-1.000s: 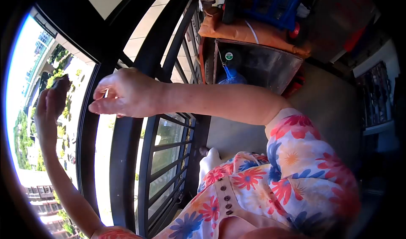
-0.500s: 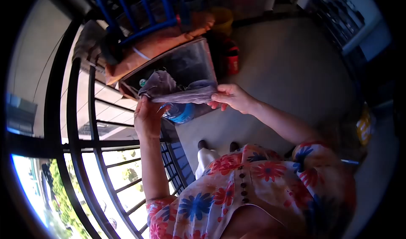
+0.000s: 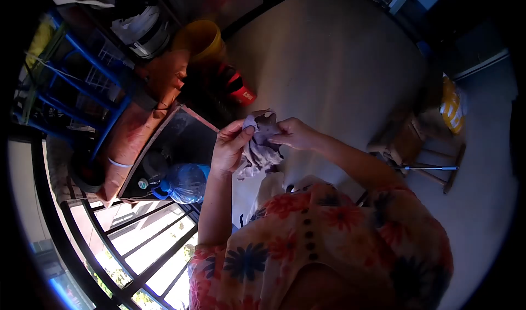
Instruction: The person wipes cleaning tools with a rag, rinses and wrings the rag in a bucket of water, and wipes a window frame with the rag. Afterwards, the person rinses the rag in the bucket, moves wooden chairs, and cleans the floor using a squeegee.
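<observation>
A crumpled grey-purple cloth hangs between my two hands in front of my body, its lower end dangling loose. My left hand pinches its upper left part, thumb on top. On the other side, my right hand grips the upper right edge between thumb and fingers. Below and left of the cloth, a blue plastic water bottle lies in a dark open-fronted box.
An orange wrapped bundle and a blue metal frame are at the left, above window bars. A yellow bucket and a red object stand beyond. A wooden stool and yellow bag are right.
The view has turned from the window toward the room. Both hands have come in from the bars, and the cloth, stretched between them half a second ago, is now bunched with the hands closer together.
</observation>
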Action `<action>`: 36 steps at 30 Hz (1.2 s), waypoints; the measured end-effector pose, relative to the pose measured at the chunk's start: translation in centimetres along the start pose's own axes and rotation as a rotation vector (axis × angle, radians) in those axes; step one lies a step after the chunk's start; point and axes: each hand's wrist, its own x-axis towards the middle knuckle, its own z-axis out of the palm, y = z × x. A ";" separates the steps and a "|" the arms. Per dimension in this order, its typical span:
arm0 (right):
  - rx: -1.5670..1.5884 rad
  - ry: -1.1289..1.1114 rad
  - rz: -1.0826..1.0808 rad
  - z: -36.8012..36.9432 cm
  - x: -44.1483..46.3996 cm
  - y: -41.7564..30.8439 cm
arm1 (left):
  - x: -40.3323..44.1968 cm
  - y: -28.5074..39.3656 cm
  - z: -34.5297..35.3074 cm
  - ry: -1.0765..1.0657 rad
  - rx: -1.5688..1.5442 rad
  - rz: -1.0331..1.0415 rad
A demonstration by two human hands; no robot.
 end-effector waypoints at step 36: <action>-0.879 -0.219 0.217 -42.0 13.8 -3.7 | 36.7 -2.3 0.8 -0.147 1.083 -0.368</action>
